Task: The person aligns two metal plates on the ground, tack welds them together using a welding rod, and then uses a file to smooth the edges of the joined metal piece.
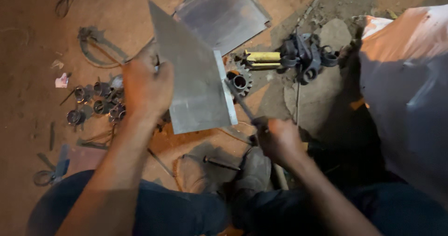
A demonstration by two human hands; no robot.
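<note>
My left hand (145, 87) grips the left edge of a grey metal sheet (193, 77) and holds it tilted above the dirt floor. My right hand (279, 140) is closed around the handle of a thin metal tool (239, 100), whose tip reaches the sheet's right edge. Just behind that edge lies a toothed gear (241, 80) with a round bore.
A second metal sheet (224, 14) lies flat farther back. Several small metal rings (95, 103) sit at the left. A yellow-bodied part with dark metal fittings (298, 58) lies at the right, beside a large white sack (410, 91). A bolt (220, 162) rests near my knees.
</note>
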